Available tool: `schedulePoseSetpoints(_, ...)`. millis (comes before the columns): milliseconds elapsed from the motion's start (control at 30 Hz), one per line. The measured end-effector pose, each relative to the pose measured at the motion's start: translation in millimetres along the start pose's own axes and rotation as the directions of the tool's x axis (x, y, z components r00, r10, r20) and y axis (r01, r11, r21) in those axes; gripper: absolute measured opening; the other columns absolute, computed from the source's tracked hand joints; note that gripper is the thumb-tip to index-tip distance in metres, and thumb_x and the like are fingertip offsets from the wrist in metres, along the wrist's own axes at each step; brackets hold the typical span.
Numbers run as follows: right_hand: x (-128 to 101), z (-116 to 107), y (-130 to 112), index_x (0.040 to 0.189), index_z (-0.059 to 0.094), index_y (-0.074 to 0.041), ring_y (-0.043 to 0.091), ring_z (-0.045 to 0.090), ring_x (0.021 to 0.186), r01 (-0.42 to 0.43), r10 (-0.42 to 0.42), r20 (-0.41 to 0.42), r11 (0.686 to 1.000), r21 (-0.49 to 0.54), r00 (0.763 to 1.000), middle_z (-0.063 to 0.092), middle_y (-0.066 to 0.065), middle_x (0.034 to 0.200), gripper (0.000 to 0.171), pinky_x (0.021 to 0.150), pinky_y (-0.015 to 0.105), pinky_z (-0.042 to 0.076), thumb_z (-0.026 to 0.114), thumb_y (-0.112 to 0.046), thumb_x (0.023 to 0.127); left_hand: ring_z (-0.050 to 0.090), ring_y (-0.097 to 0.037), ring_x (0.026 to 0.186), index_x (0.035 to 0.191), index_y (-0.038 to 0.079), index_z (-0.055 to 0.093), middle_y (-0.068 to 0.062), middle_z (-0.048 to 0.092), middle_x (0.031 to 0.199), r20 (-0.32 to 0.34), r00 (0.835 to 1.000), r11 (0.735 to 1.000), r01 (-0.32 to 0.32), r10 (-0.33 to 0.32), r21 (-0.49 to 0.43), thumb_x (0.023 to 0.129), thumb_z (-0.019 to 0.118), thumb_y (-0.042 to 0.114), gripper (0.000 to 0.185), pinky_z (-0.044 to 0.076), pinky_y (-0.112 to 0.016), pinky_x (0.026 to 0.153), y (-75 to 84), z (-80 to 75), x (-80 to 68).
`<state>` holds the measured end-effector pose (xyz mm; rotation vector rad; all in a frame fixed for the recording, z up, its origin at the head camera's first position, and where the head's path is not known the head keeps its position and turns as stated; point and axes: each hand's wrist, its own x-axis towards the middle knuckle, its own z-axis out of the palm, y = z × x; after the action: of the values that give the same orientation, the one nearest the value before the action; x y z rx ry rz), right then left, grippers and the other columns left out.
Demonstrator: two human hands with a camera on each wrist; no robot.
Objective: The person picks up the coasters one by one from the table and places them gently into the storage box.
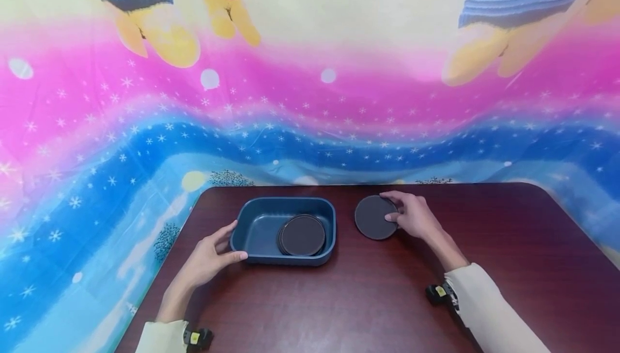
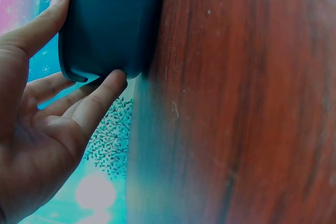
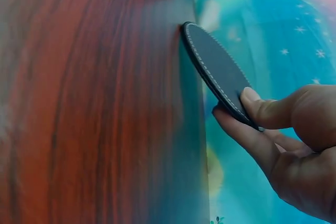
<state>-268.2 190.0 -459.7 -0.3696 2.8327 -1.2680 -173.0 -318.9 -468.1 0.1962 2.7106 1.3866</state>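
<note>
On the table (image 1: 368, 299) we steady the tray (image 1: 252, 226) with our left hand (image 1: 208, 259), fingers relaxed against its corner. Our right hand (image 1: 414, 216) pinches a coaster (image 1: 373, 216), one edge lifted; next it likely needs carrying onto the stack (image 1: 301, 234) inside.

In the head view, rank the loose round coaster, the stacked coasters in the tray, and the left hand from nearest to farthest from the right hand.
1. Loose round coaster: pinched at its edge by the right hand, on the table right of the blue tray.
2. Stacked coasters: inside the tray, at its right end.
3. Left hand: at the tray's left end, touching it.
</note>
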Motion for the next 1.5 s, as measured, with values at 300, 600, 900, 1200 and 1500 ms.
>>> schedulePoseSetpoints(300,-12.3,-3.0,-4.1,0.152,0.059,-0.004,0.031,0.082,0.099,-0.065,0.062,0.026,0.986,0.153,0.998,0.071,0.032,0.128,0.058,0.073,0.036,0.068,0.072,0.008,0.097,0.059,-0.045,0.143,0.17,0.01,0.033,-0.025,0.049,0.164,-0.001,1.0,1.0,0.004,-0.004,0.003,0.094,0.085,0.033,0.095,0.062,-0.047,0.101,-0.1,2.3,-1.3)
schedulePoseSetpoints(600,-20.1,-12.3,-8.3,0.155,0.055,-0.002,0.042,0.076,0.117,-0.071,0.071,0.007,0.964,0.257,0.997,0.067,0.034,0.133,0.059,0.076,0.037,0.068,0.07,0.009,0.098,0.058,-0.045,0.143,0.17,0.01,0.033,-0.025,0.049,0.164,0.002,1.0,1.0,0.01,-0.01,0.009,0.094,0.085,0.035,0.095,0.062,-0.048,0.102,0.1,3.2,-1.6)
schedulePoseSetpoints(900,-21.7,-18.5,-10.3,0.156,0.053,0.001,0.039,0.077,0.116,-0.073,0.078,-0.005,0.952,0.299,0.997,0.066,0.035,0.134,0.061,0.075,0.036,0.068,0.072,0.005,0.099,0.057,-0.045,0.145,0.17,0.01,0.032,-0.024,0.049,0.165,0.005,0.999,0.999,0.039,-0.039,-0.008,0.095,0.085,0.031,0.094,0.063,-0.044,0.101,-6.0,3.3,-0.4)
schedulePoseSetpoints(1200,-21.9,-24.9,-13.6,0.158,0.052,-0.003,0.036,0.075,0.119,-0.095,0.102,-0.009,0.95,0.297,0.995,0.061,0.032,0.14,0.061,0.079,0.035,0.068,0.073,-0.002,0.101,0.059,-0.046,0.143,0.17,0.01,0.032,-0.026,0.05,0.163,0.006,1.0,1.0,0.001,-0.001,-0.013,0.096,0.084,0.031,0.093,0.064,-0.043,0.099,-0.2,0.3,-2.4)
schedulePoseSetpoints(1500,-22.9,-26.7,-16.8,0.161,0.048,-0.003,0.022,0.075,0.113,-0.099,0.104,0.008,0.916,0.389,0.995,0.057,0.035,0.15,0.063,0.08,0.03,0.067,0.071,-0.003,0.102,0.06,-0.045,0.142,0.17,0.01,0.032,-0.026,0.05,0.163,0.008,1.0,1.0,-0.005,0.005,-0.009,0.096,0.084,0.03,0.093,0.064,-0.044,0.099,1.6,-0.5,-0.7)
